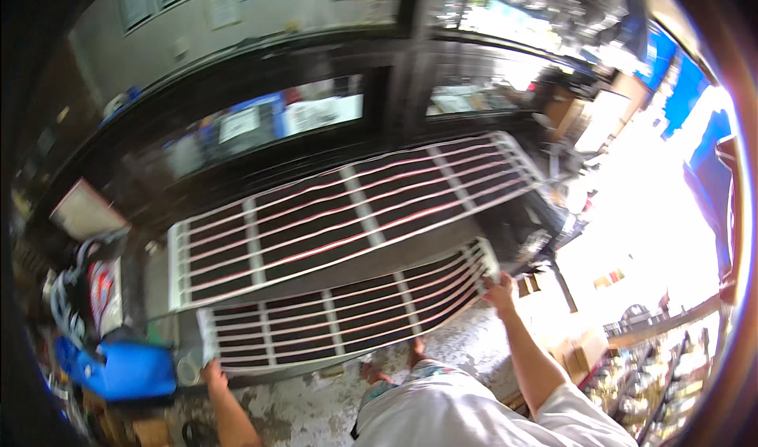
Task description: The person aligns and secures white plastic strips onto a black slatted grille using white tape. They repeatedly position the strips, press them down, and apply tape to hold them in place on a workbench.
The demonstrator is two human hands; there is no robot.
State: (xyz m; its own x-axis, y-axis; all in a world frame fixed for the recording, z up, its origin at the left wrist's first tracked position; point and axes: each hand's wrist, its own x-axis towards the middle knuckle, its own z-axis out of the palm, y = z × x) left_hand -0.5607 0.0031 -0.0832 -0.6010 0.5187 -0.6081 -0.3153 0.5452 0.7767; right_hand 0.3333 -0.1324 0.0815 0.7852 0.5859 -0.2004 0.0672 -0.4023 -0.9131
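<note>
A long dark panel (296,321) with a white border, thin pale lengthwise strips and wider white crossbars is held up near me, its face slightly bowed. At its left end my left hand (214,374) is closed on the lower corner. My right hand (501,293) grips the right end, where the panel curves upward. Behind it, a second, larger panel of the same kind (355,206), its strips edged with red, lies on a dark table (162,285). Motion blurs the picture, so the strips' material is hard to make out.
Left of the table are a blue jug-like container (130,370), a round cup-like thing (188,370) and grey tubing (67,293). A black-framed window (260,127) stands behind. Cardboard boxes (580,352) and racks of small items (655,392) stand at right, near bright daylight.
</note>
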